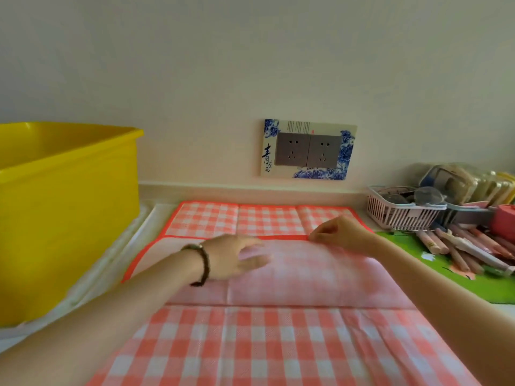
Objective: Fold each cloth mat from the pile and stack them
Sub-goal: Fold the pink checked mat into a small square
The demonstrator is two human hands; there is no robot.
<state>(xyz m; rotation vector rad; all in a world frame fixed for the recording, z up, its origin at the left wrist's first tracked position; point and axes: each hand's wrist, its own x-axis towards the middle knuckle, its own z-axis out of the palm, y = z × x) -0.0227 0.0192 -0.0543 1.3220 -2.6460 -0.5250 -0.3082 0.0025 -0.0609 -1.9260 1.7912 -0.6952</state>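
An orange-and-white checked cloth mat (250,344) lies spread over the counter, its far part folded over so the pale underside (306,277) faces up. Beyond the fold edge, more checked cloth (239,220) shows near the wall. My left hand (237,256), a bead bracelet on its wrist, lies flat on the pale folded part with fingers spread; it is blurred. My right hand (338,232) pinches the orange-trimmed fold edge at the right.
A big yellow plastic tub (69,207) stands at the left on a white tray. At the right are a pink basket (401,211) of small items, a pile of chopstick packets (468,250) and a green mat (446,274). A double wall socket (308,149) is behind.
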